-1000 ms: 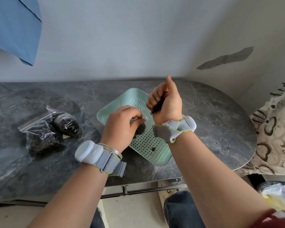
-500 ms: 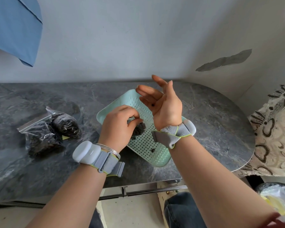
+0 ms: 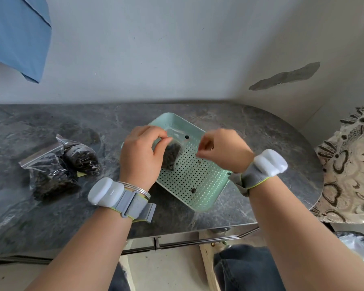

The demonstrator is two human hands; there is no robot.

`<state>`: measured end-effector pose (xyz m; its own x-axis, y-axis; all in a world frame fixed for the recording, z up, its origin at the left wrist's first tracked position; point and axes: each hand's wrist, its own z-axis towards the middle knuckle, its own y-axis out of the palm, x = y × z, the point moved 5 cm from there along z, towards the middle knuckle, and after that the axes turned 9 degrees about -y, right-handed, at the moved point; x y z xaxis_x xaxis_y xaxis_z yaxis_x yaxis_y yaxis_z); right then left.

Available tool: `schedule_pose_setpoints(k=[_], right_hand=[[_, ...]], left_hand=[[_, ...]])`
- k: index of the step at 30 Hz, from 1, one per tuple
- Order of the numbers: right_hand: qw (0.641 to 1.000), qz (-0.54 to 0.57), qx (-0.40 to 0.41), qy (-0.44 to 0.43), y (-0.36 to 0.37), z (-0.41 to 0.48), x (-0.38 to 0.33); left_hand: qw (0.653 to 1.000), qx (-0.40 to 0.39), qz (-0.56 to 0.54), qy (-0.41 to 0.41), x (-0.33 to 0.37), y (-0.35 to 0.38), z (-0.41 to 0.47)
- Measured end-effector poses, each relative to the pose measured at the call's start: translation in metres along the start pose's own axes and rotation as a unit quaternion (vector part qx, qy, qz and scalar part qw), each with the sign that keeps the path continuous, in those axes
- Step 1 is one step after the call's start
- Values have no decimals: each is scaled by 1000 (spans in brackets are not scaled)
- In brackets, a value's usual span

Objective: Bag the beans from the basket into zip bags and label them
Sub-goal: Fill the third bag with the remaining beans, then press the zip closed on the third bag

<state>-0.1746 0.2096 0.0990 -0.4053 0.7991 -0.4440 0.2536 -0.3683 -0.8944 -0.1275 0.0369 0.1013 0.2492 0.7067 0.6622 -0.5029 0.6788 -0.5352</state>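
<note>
A mint-green perforated basket (image 3: 200, 185) lies on the dark marble table (image 3: 261, 143). Over it hangs a clear zip bag (image 3: 172, 153) partly filled with dark beans. My left hand (image 3: 141, 156) pinches the bag's top left corner. My right hand (image 3: 223, 150) pinches the top right corner, so the bag's mouth is stretched between them. A few loose beans (image 3: 194, 190) remain on the basket floor.
Two filled zip bags of dark beans (image 3: 59, 164) lie on the table to the left, with a yellow label corner (image 3: 81, 174) showing under them. A lace-covered object (image 3: 349, 164) stands at the right. A blue cloth (image 3: 17, 34) hangs on the wall at upper left.
My right hand came down from above the bag, where it opened, and now pinches the bag's right top corner. My left hand kept holding the bag.
</note>
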Motion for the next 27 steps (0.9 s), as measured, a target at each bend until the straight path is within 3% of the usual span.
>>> schedule_pose_setpoints(k=[2,4,9,16,20,22,24,25,27], right_hand=[[988,-51,-139,-37,20,-4,-9],[977,-65,-195,-65,36,-5,-16],[965,-103,-224,-86,55,-3,-17],[962,-121,-221,-102,54,-5,-23],[984,-98,-131,-76,32,-1,-13],[999,-15,17,-40,9,1,-5],[972,118,201,-32,-12,-3,-2],[950,176,256,-43,-17,-6,-5],[926,233,287,-71,-16,-7,-13]], left_hand=[[999,34,-6,7,3,-4,-1],[999,43,-10,12,4,-5,-2],[1000,-16,5,2,-4,3,-5],[999,-31,4,-18,-6,2,-2],[999,-45,-4,-24,-6,2,-2],[998,-56,-6,-22,-5,2,-2],[998,-62,-3,-19,-3,3,-3],[998,-63,-1,-19,-2,3,-3],[998,-63,2,-22,0,4,-3]])
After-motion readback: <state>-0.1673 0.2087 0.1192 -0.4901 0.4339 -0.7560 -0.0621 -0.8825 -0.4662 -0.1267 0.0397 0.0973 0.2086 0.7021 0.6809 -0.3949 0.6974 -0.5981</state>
